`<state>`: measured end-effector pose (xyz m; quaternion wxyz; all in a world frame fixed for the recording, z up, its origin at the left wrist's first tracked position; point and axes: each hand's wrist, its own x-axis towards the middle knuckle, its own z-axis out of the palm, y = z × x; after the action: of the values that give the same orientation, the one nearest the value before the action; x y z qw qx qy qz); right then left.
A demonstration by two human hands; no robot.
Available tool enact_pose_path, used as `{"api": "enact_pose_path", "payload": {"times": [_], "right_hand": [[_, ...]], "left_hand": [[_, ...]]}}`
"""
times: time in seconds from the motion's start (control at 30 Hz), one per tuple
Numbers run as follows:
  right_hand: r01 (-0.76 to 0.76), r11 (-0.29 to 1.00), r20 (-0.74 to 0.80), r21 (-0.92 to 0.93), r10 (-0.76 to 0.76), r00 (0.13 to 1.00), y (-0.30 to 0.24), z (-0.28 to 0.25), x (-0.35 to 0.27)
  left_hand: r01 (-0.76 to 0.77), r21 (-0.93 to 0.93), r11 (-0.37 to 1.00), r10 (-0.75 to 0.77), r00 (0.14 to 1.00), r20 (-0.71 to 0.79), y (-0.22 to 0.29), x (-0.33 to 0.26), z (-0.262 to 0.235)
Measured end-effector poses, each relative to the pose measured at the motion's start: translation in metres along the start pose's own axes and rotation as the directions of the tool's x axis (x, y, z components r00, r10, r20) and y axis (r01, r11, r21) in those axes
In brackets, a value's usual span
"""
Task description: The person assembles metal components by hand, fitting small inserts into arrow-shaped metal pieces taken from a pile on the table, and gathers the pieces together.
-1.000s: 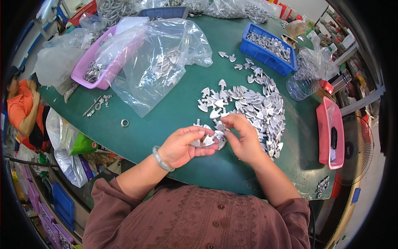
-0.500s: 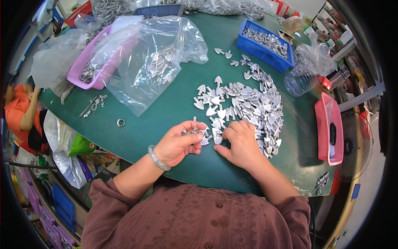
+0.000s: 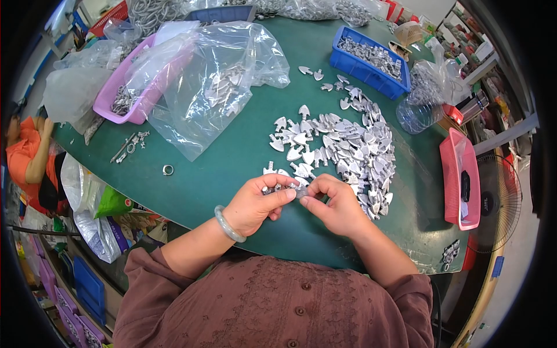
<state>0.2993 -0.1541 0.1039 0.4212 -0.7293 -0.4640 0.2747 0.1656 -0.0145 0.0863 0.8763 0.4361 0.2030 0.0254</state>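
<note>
My left hand (image 3: 255, 204) and right hand (image 3: 335, 204) meet just above the near edge of the green table (image 3: 232, 168). Both are curled nearly closed, fingertips pinched together on a small silver metal part (image 3: 288, 189) held between them; its exact shape is hidden by my fingers. A pale bangle (image 3: 228, 224) sits on my left wrist.

Directly beyond my hands, and spreading to the right of them, lies a heap of flat, spade-shaped metal pieces (image 3: 342, 148), a few strays reaching toward the far side. Farther off beyond the heap stands a blue bin (image 3: 364, 64) filled with grey parts. To the far right of my right hand a pink tray (image 3: 459, 180) rests at the table's edge, with a clear plastic container (image 3: 419, 113) beyond it.

Beyond my left hand lies a large clear plastic bag (image 3: 214, 87) holding more metal pieces, partly draped over a purple tray (image 3: 125, 93). Nearer, to the left of my left hand, a small metal ring (image 3: 167, 169) lies alone on the green surface, and a short chain-like assembly (image 3: 130, 145) lies just past it.

Off the table's left end sits a person in orange (image 3: 26, 153). Below that edge are plastic bags (image 3: 96, 209) and blue crates (image 3: 90, 284). To the far right stands a floor fan (image 3: 499, 200).
</note>
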Motion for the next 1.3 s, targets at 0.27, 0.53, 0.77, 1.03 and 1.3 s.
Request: {"api": "enact_pose_path", "payload": {"times": [0.27,0.53,0.77,1.03,1.3], "right_hand": [[0.13,0.991,0.032,0.032,-0.131,0.991,-0.002,-0.001,-0.003],[0.23,0.917,-0.085,-0.326,-0.271,0.959,0.008,-0.005,0.0],[0.239,0.829,-0.075,-0.506,-0.318,0.945,0.01,-0.001,0.002],[0.198,0.778,-0.084,-0.597,-0.306,0.948,0.009,0.003,0.003],[0.187,0.758,-0.072,-0.625,-0.295,0.953,0.012,0.008,0.007]], "left_hand": [[0.058,-0.166,0.984,-0.066,0.997,-0.043,-0.003,0.004,-0.001],[0.02,-0.196,0.98,0.002,0.994,0.113,-0.005,0.001,-0.006],[-0.031,-0.181,0.983,0.072,0.973,0.221,-0.01,-0.001,-0.009],[-0.002,-0.248,0.969,0.054,0.978,0.201,0.0,-0.006,-0.006],[0.0,-0.21,0.978,0.011,0.999,0.051,0.001,-0.007,-0.012]]}}
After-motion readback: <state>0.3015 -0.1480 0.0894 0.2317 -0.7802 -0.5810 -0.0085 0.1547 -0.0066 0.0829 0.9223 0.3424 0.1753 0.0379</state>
